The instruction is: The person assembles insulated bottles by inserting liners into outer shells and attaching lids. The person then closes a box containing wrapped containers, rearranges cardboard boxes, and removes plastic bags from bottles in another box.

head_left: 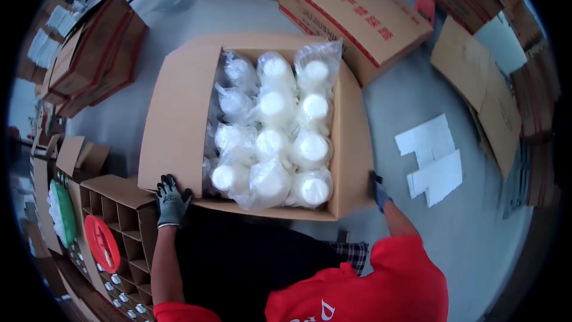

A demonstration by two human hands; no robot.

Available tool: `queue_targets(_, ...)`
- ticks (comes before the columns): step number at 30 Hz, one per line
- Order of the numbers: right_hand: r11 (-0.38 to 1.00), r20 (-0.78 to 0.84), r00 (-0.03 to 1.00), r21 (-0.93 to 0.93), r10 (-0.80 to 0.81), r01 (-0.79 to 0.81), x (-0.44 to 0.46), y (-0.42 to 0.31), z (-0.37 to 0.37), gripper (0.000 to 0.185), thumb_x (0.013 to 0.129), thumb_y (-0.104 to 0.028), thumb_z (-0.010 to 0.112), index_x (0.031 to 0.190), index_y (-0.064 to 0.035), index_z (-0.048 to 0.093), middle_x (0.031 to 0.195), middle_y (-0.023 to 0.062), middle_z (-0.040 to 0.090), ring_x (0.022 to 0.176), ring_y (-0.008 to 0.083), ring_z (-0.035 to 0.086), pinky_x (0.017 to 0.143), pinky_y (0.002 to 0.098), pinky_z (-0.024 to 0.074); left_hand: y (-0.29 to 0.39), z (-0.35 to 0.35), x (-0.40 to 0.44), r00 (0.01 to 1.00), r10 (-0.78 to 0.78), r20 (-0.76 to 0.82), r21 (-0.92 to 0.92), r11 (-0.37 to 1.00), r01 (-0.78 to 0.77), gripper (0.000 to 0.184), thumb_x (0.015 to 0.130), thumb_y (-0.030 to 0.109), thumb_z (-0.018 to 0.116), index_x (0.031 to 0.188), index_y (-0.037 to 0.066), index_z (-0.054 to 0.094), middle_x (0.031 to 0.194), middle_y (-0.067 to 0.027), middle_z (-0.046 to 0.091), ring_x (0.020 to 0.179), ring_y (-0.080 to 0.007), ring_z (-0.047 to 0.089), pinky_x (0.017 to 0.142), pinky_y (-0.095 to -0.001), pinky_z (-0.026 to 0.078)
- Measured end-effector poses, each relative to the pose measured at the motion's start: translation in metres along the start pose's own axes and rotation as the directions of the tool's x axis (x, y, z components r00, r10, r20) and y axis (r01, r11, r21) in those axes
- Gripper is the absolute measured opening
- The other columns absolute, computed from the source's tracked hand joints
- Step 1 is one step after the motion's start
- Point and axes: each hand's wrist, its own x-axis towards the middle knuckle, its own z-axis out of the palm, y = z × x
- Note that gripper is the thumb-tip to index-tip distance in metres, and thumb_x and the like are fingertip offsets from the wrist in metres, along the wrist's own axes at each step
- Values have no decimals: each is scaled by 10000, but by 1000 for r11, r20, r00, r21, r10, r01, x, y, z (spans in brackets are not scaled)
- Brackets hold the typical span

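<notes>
A large cardboard box (356, 143) stands open in front of me, filled with rows of white, round-topped items (271, 145) wrapped in clear plastic bags. What these items are, I cannot make out. My left hand (171, 204), in a grey glove with dark fingertips, rests on the near corner of the folded-out left flap (176, 119). Its fingers lie over the cardboard with the thumb apart. At the outer edge of the right flap is my right hand (379, 191), also gloved; its fingers are partly hidden and slightly blurred.
Closed cartons with red print (351, 12) stand behind the box, and more cartons (98, 53) at the left. A divided carton (122, 214) with a red dish (102, 243) is beside my left arm. White sheets (432, 158) lie on the floor at right, near flattened cardboard (476, 92).
</notes>
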Motion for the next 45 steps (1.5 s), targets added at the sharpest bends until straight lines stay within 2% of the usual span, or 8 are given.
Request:
queue_targets(10,856,217,874,-203,-434,476,-275,-197,-56,401,968,-304,522,1226,3,542,1096,53,623,983,136,568,815,308,478,-10,16,7,993,19,-119,-35,999,-24,856,855,523,547,1419,-64,281,1449,-313,292,1298,-481,335,1089,-543,246)
queue_targets(13,54,726,150,-153,-671,987,-297,-256,48,353,823,-200,650,1167,-137,608,1199,135,535,1240,363,424,1038,486,322,-6,-4,6,995,10,-100,-91,996,-19,803,861,518,542,1390,-52,347,1421,-305,343,1259,-474,375,1056,-550,286)
queue_targets(17,-316,832,-134,-52,-539,947,-182,-247,210,328,764,-250,680,1076,-155,642,1077,72,594,1089,288,538,998,475,374,-4,-8,-12,980,20,-197,-119,992,-44,793,863,481,557,1414,-32,305,1428,-296,330,1281,-459,356,1066,-536,281)
queue_targets(21,209,562,254,-145,-787,967,-39,-316,279,368,776,-243,664,1125,-130,635,953,105,670,785,306,634,763,389,506,-5,8,-13,983,33,-180,-78,996,-47,800,878,439,548,1446,-31,237,1476,-293,242,1323,-486,273,1091,-571,206)
queue_targets(23,-312,309,-132,-659,-942,685,14,-411,262,502,805,-424,624,1159,-68,598,1096,141,640,988,302,604,876,440,443,-2,18,-12,991,-4,-134,-147,989,-16,825,879,431,549,1465,-25,188,1507,-289,167,1356,-500,198,1102,-604,145)
queue_targets(25,-70,86,81,-980,-993,189,76,-455,234,689,801,-603,535,1231,-67,569,1264,186,554,1105,340,563,953,440,419,-4,24,-8,991,-24,-131,-150,989,5,834,879,430,548,1471,-21,171,1516,-288,136,1372,-501,162,1107,-611,120)
queue_targets(27,737,-290,750,-569,-595,365,132,-487,207,820,807,-674,495,1295,-15,519,1317,227,528,1219,372,511,998,460,411,0,14,-8,995,-46,-84,-214,976,28,849,874,427,556,1474,-22,157,1525,-289,104,1386,-510,110,1112,-618,86)
queue_targets(45,452,-257,705,612,-661,648,65,-413,160,543,908,-479,566,1212,-30,538,1002,82,607,848,186,579,804,350,483,5,-9,-13,1000,-7,10,-207,978,8,916,836,375,606,1484,-18,93,1533,-277,70,1400,-495,77,1107,-626,82)
